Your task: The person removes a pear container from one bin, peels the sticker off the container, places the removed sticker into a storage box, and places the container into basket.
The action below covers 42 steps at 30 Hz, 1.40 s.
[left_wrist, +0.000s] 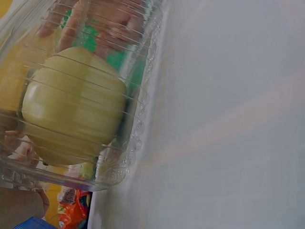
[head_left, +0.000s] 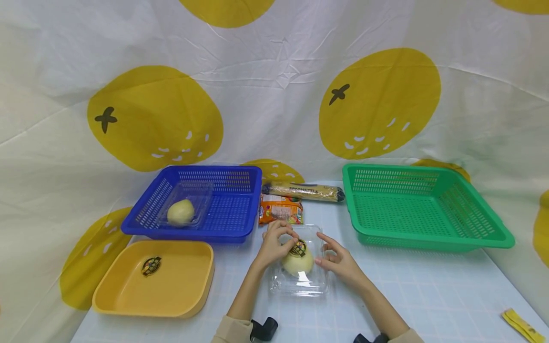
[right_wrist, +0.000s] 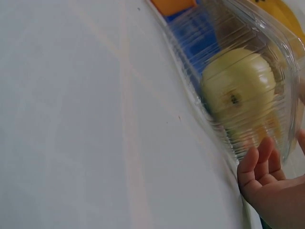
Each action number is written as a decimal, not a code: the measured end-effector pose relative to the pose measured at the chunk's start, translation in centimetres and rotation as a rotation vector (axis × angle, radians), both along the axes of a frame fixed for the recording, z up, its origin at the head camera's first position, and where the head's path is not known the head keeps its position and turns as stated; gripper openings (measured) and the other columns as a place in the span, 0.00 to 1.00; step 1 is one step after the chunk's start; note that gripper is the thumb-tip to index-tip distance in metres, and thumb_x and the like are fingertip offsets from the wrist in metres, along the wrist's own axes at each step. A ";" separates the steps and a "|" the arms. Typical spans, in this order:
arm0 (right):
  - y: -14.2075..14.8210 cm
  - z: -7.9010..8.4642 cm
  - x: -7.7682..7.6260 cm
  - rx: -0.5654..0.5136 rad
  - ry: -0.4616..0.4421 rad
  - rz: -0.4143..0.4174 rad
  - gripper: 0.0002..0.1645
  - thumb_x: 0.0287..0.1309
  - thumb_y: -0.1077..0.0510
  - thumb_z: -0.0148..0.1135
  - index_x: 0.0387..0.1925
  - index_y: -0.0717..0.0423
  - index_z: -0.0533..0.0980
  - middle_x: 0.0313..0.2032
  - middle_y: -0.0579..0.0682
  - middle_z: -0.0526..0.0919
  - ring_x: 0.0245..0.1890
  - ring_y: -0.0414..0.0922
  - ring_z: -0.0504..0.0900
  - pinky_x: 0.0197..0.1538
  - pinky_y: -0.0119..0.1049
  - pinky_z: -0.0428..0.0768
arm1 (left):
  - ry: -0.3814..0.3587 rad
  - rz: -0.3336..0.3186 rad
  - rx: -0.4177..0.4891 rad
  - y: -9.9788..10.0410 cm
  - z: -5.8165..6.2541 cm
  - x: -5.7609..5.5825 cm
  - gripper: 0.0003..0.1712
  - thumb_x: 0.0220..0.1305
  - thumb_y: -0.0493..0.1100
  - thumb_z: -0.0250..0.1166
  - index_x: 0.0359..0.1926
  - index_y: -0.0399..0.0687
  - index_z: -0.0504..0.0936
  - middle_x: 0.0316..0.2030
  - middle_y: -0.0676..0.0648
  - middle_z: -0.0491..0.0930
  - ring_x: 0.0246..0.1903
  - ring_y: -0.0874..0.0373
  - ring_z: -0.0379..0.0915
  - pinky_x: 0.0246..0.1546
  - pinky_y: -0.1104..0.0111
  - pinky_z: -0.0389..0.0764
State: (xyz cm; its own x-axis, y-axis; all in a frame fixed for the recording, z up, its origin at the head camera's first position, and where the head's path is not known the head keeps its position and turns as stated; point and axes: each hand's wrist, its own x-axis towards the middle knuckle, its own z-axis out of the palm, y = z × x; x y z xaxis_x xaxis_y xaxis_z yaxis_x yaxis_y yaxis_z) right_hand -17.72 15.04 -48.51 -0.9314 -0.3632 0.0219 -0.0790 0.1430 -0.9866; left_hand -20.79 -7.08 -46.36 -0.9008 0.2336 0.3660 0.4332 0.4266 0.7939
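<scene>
A pale yellow-green pear (head_left: 297, 265) sits inside a clear plastic clamshell box (head_left: 300, 287) in front of me. Over the lid, the thumb and forefinger of my left hand (head_left: 274, 244) pinch the upper left edge of a round black sticker (head_left: 299, 248) with a coloured print. My right hand (head_left: 340, 264) is at the box's right side, its thumb and forefinger apart and right at the wall. In the right wrist view, the fingers of that hand are loosely bent beside the box, and the pear (right_wrist: 238, 86) shows its dark end through the ridged plastic.
A yellow tub (head_left: 171, 290) at left holds another round sticker (head_left: 151, 266). Behind it, a blue basket (head_left: 231, 205) contains a boxed pear (head_left: 180, 212). Spaghetti (head_left: 304, 190) and an orange packet (head_left: 280, 209) lie behind the box. A green basket (head_left: 411, 209) and yellow strips (head_left: 522, 325) are at right.
</scene>
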 end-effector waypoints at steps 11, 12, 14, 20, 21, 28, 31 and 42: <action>0.0 0.0 0.0 -0.013 -0.005 -0.003 0.43 0.55 0.62 0.65 0.70 0.55 0.56 0.49 0.67 0.64 0.27 0.37 0.74 0.33 0.27 0.74 | -0.004 0.010 -0.009 0.0 -0.1 -0.1 0.02 0.52 0.37 0.66 0.27 0.42 0.83 0.41 0.45 0.76 0.53 0.47 0.62 0.50 0.44 0.56; -0.1 0.0 0.0 -0.013 -0.006 -0.003 0.43 0.55 0.62 0.65 0.70 0.54 0.56 0.49 0.67 0.64 0.27 0.38 0.74 0.33 0.27 0.74 | -0.005 0.012 -0.012 0.0 -0.1 -0.1 0.02 0.52 0.37 0.66 0.27 0.43 0.83 0.41 0.45 0.76 0.53 0.47 0.62 0.50 0.45 0.56; -0.1 0.1 0.1 -0.016 -0.004 -0.001 0.43 0.56 0.62 0.65 0.70 0.54 0.56 0.50 0.67 0.64 0.27 0.38 0.74 0.34 0.27 0.75 | -0.011 0.013 -0.014 0.0 -0.2 -0.2 0.02 0.53 0.37 0.66 0.27 0.43 0.82 0.41 0.45 0.76 0.53 0.48 0.62 0.51 0.46 0.55; -0.1 0.1 0.1 -0.016 -0.004 -0.003 0.43 0.56 0.62 0.64 0.70 0.54 0.56 0.49 0.67 0.64 0.26 0.37 0.73 0.33 0.27 0.74 | -0.021 0.006 -0.008 0.0 -0.2 -0.1 0.02 0.54 0.37 0.65 0.27 0.43 0.81 0.40 0.46 0.76 0.53 0.49 0.62 0.52 0.44 0.55; -0.1 0.1 0.1 -0.016 -0.005 -0.003 0.43 0.56 0.62 0.64 0.70 0.54 0.56 0.50 0.67 0.64 0.26 0.37 0.73 0.33 0.27 0.73 | -0.021 0.006 -0.008 0.0 -0.2 -0.1 0.02 0.54 0.37 0.65 0.27 0.43 0.81 0.40 0.46 0.76 0.53 0.49 0.62 0.52 0.44 0.54; -0.1 0.0 0.1 -0.027 0.004 -0.006 0.42 0.56 0.62 0.64 0.70 0.55 0.56 0.50 0.68 0.64 0.27 0.37 0.73 0.33 0.27 0.74 | -0.016 0.005 -0.006 0.0 -0.5 -0.2 0.02 0.54 0.37 0.64 0.27 0.44 0.80 0.40 0.47 0.76 0.53 0.50 0.61 0.52 0.44 0.54; -0.1 0.0 0.0 -0.027 0.010 -0.007 0.42 0.56 0.62 0.64 0.70 0.55 0.56 0.50 0.68 0.64 0.26 0.37 0.72 0.33 0.26 0.74 | -0.014 0.000 0.004 0.0 -0.4 -0.2 0.03 0.55 0.37 0.64 0.27 0.43 0.80 0.40 0.47 0.76 0.53 0.50 0.61 0.52 0.43 0.54; -0.1 -0.2 0.2 -0.048 0.026 0.001 0.42 0.56 0.64 0.63 0.70 0.57 0.56 0.49 0.69 0.63 0.27 0.37 0.75 0.33 0.27 0.76 | -0.023 -0.008 0.023 0.0 -0.4 0.0 0.04 0.56 0.37 0.63 0.26 0.42 0.79 0.40 0.46 0.76 0.54 0.48 0.61 0.53 0.42 0.53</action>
